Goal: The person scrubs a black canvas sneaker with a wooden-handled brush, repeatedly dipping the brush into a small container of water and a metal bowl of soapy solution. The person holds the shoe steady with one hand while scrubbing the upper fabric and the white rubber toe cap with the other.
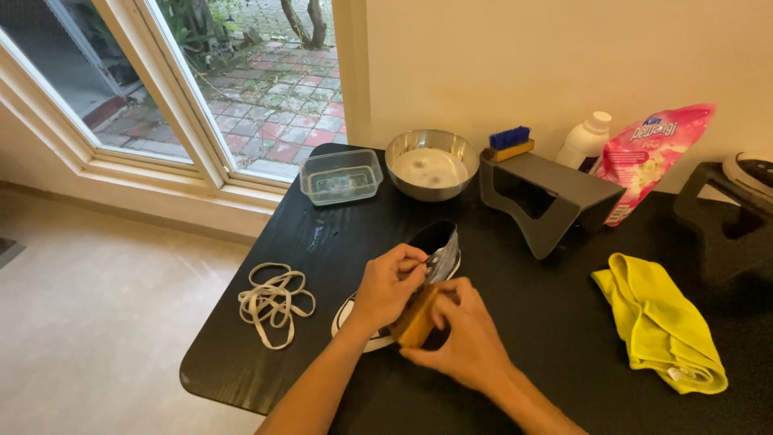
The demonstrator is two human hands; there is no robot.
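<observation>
A black shoe (435, 239) with a white sole lies on the black table (322, 266), its opening toward the far side. My left hand (386, 286) rests on the shoe and pinches its grey tongue. My right hand (463, 334) is closed around a wooden brush (417, 322) and presses it against the shoe's side. The middle of the shoe is hidden under both hands.
White laces (274, 302) lie loose at the left. Behind are a clear plastic tub (341, 176), a steel bowl of soapy water (431, 163), a grey stand (547, 197) with a blue-bristled brush (509, 142), a white bottle (585, 141), a pink pouch (652, 153). A yellow cloth (660, 322) lies right.
</observation>
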